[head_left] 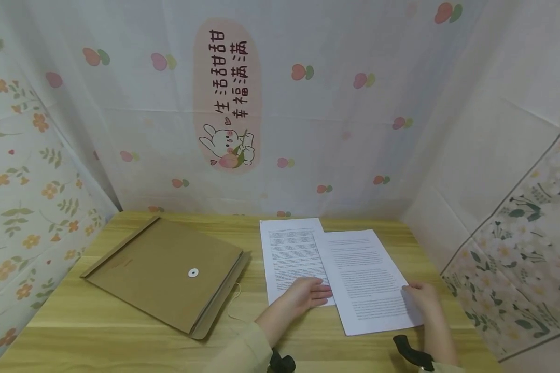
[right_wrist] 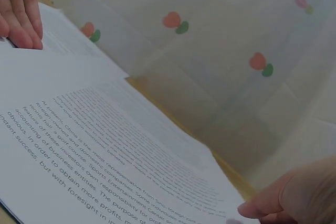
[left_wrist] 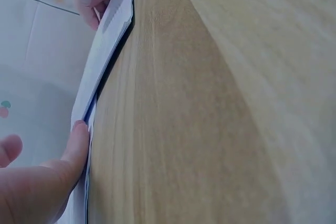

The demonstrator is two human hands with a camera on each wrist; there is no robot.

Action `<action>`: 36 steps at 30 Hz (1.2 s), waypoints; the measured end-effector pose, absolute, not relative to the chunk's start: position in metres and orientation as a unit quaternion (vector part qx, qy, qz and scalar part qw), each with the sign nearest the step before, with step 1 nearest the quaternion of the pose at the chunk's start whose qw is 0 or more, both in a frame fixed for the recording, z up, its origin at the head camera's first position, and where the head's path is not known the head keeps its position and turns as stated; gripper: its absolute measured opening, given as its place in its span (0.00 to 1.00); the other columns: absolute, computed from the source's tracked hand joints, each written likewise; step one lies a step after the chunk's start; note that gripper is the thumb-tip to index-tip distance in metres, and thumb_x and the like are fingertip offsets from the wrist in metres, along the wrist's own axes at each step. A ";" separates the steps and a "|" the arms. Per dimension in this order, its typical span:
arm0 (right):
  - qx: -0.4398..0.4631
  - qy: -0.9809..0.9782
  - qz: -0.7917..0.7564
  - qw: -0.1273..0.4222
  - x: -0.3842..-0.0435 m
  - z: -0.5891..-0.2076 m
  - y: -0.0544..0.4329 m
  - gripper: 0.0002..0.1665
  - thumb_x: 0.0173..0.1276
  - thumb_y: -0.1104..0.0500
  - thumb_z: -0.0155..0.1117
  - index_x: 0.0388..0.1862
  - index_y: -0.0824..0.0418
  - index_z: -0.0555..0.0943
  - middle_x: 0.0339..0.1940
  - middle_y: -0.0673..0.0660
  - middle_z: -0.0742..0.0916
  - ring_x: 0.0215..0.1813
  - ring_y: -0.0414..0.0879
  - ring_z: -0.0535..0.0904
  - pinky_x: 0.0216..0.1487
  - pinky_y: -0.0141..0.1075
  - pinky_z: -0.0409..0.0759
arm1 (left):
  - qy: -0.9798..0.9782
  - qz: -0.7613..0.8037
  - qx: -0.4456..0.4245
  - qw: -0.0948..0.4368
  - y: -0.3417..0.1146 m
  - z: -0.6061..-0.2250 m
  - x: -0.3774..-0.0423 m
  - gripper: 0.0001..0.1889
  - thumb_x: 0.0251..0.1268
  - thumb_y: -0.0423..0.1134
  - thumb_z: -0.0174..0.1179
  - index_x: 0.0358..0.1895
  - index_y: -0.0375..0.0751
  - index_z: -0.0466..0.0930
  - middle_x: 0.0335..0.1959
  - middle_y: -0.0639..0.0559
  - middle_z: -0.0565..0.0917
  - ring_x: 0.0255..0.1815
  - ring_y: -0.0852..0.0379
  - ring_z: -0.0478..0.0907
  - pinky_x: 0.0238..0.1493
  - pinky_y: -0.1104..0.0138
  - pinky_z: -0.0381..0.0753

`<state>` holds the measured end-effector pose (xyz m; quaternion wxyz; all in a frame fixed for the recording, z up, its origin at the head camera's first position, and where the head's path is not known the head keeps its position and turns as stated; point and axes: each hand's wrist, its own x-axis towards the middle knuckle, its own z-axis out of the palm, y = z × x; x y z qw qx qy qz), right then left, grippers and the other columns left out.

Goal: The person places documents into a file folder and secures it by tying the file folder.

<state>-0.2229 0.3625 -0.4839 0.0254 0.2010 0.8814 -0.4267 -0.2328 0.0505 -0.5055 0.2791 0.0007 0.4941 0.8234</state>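
Two printed white paper stacks lie side by side on the wooden table in the head view. The right stack of papers [head_left: 361, 280] overlaps the edge of the left stack of papers [head_left: 290, 254]. My right hand [head_left: 422, 300] pinches the right stack at its right edge, thumb on top; its other fingers are partly hidden. My left hand [head_left: 303, 296] rests over the lower part of the left stack, fingers straight, their tips right at the right stack's left edge. Seen from the right wrist, the left hand [right_wrist: 21, 11] shows its palm side and extended fingers.
A brown paper document folder [head_left: 154, 269] lies on the left of the table [head_left: 242, 349], its flap side toward the papers. A white button [head_left: 193, 272] sits on it, and a thin string [head_left: 235, 295] trails from the flap. Patterned curtains [head_left: 345, 129] enclose the table.
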 end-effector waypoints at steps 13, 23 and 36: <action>0.202 0.870 -0.445 -0.063 -0.217 -0.486 0.361 0.24 0.69 0.66 0.49 0.62 0.76 0.69 0.55 0.77 0.76 0.48 0.61 0.76 0.43 0.43 0.75 | 0.507 0.824 0.009 0.254 0.056 -0.508 -0.231 0.21 0.65 0.30 0.49 0.56 0.16 0.63 0.50 0.27 0.78 0.54 0.36 0.76 0.54 0.51 0.76; 0.174 0.817 -0.549 -0.026 -0.210 -0.461 0.353 0.28 0.71 0.63 0.53 0.67 0.75 0.64 0.53 0.66 0.79 0.36 0.38 0.77 0.35 0.32 0.78 | 0.515 0.821 0.012 0.246 0.051 -0.508 -0.235 0.21 0.68 0.35 0.54 0.59 0.24 0.69 0.42 0.36 0.84 0.43 0.44 0.83 0.48 0.54 0.80; 0.097 0.783 -0.614 0.030 -0.206 -0.446 0.338 0.35 0.69 0.55 0.61 0.66 0.75 0.65 0.40 0.50 0.84 0.39 0.45 0.81 0.38 0.37 0.81 | 0.501 0.838 0.043 0.213 0.034 -0.498 -0.237 0.20 0.67 0.31 0.53 0.61 0.31 0.71 0.52 0.39 0.81 0.51 0.43 0.80 0.49 0.57 0.80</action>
